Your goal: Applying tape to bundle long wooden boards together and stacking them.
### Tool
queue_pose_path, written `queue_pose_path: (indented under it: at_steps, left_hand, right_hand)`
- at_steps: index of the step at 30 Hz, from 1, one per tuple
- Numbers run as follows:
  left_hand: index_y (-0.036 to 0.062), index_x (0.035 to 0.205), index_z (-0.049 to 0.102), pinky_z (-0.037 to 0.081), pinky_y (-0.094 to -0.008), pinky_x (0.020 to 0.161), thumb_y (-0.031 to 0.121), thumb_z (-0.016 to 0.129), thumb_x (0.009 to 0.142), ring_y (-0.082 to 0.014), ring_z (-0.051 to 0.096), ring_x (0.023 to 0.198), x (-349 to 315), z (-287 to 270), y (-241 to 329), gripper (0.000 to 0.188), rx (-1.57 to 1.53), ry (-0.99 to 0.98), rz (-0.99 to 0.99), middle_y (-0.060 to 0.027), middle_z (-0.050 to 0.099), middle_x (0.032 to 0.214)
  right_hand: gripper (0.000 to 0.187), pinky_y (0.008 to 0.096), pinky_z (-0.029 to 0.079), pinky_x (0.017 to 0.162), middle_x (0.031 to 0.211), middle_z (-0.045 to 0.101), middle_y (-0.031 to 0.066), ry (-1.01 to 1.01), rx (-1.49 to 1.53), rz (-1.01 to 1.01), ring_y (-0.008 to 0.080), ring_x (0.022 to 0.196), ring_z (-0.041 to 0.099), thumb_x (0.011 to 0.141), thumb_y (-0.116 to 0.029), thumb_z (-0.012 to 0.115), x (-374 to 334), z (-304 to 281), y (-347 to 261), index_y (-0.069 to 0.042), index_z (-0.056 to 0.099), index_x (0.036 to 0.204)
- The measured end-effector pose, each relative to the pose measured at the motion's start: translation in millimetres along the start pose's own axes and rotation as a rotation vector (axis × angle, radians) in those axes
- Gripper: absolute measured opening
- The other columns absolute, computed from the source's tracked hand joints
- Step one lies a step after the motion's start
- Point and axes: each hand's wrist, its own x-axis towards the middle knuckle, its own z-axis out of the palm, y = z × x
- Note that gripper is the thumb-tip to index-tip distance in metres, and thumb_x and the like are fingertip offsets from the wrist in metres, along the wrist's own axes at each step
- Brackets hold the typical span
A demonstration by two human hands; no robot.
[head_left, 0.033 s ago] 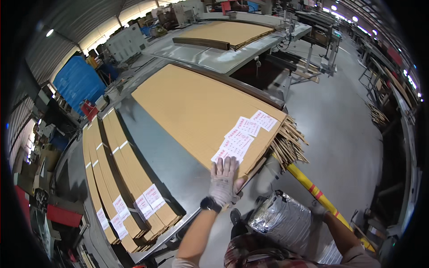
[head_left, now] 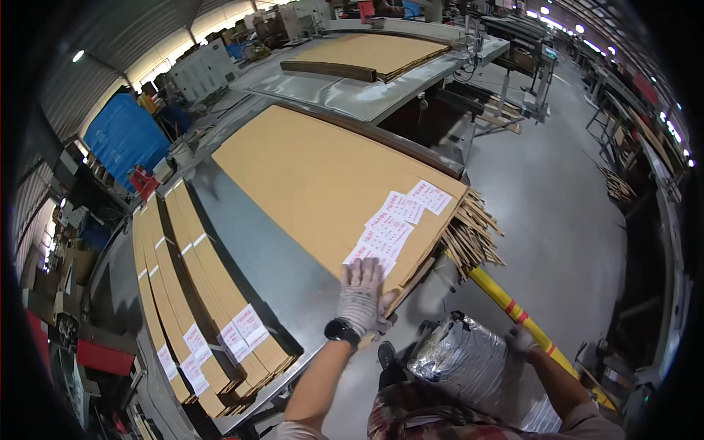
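My left hand [head_left: 358, 299], in a pale work glove with a dark wristwatch above it, lies on the near corner of a large stack of flat brown cardboard sheets [head_left: 308, 169]. Its fingers stretch out flat over the lowest of several white labels with red print [head_left: 396, 220], and the thumb hangs by the stack's edge. My right hand [head_left: 522, 339], also gloved, is low on the right, between a block wrapped in silvery film [head_left: 469, 359] and a yellow bar with red bands [head_left: 517, 314]. Its fingers are too small and blurred to make out.
Strapped bundles of narrow cardboard strips [head_left: 220, 286] lie on the left of the grey metal table [head_left: 242, 213]. Thin brown strips [head_left: 473, 235] stick out beyond the stack's right end. Farther off, another table carries more cardboard [head_left: 367, 53]. A blue covered pile [head_left: 126, 132] stands at the far left.
My right hand has risen slightly toward the yellow bar and shows more plainly. The left hand stays flat on the stack. The whole view has shifted a little.
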Motion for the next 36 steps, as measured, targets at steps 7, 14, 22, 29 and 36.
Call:
queue_pose_path:
  at_steps: [7, 14, 22, 29, 36]
  left_hand:
    - [0.0068, 0.106, 0.062, 0.030, -0.0483, 0.108, 0.027, 0.060, 0.085, -0.0337, 0.048, 0.122, -26.2, 8.3, -30.8, 0.029, -0.237, -0.010, -0.079, -0.0135, 0.059, 0.120]
    - [0.0053, 0.102, 0.059, 0.041, -0.0448, 0.091, 0.023, 0.074, 0.078, -0.0311, 0.054, 0.099, -21.4, 13.6, 19.7, 0.033, -0.316, 0.208, -0.562, -0.0144, 0.057, 0.101]
    - [-0.0033, 0.115, 0.056, 0.050, -0.0316, 0.088, 0.005, 0.077, 0.078, -0.0160, 0.063, 0.096, -60.5, 4.0, 105.2, 0.043, -1.853, 0.150, -1.117, -0.0102, 0.066, 0.107]
    - [-0.0025, 0.127, 0.034, 0.049, -0.0315, 0.082, 0.016, 0.081, 0.077, -0.0191, 0.063, 0.087, -68.8, -32.9, 114.6, 0.071, -0.535, 0.047, -0.879, -0.0138, 0.061, 0.105]
    - [0.0005, 0.068, 0.063, 0.047, -0.0235, 0.062, 0.004, 0.070, 0.083, -0.0090, 0.058, 0.067, -104.3, -55.6, 71.0, 0.017, -1.961, -0.217, -0.907, -0.0044, 0.066, 0.076]
  right_hand:
    - [0.050, 0.0348, 0.046, 0.088, 0.107, 0.059, 0.0088, 0.104, 0.632, -0.342, 0.0203, 0.098, 0.056, 0.084, -0.026, 0.072, 14.3, 22.6, -225.0, -0.001, 0.051, 0.122]
    - [0.060, 0.0306, 0.044, 0.091, 0.116, 0.061, 0.0090, -0.433, 1.286, -0.321, 0.0158, 0.104, 0.056, 0.081, -0.032, 0.072, 56.4, 54.6, -249.8, -0.002, 0.052, 0.128]
    - [0.052, 0.0357, 0.051, 0.067, 0.076, 0.065, 0.0134, -0.975, -0.411, -0.836, 0.0202, 0.078, 0.064, 0.074, -0.045, 0.077, 97.8, -27.3, -214.3, 0.002, 0.066, 0.094]
    - [0.052, 0.0404, 0.045, 0.088, 0.109, 0.057, 0.0142, -0.395, -0.605, -0.987, 0.0307, 0.104, 0.058, 0.081, -0.027, 0.068, -8.1, -85.0, -220.7, -0.010, 0.053, 0.128]
    - [0.032, 0.0382, 0.051, 0.078, 0.096, 0.067, 0.0127, -0.686, -0.130, -1.237, 0.0272, 0.087, 0.066, 0.085, -0.018, 0.060, 15.6, -85.4, -241.6, -0.017, 0.062, 0.117]
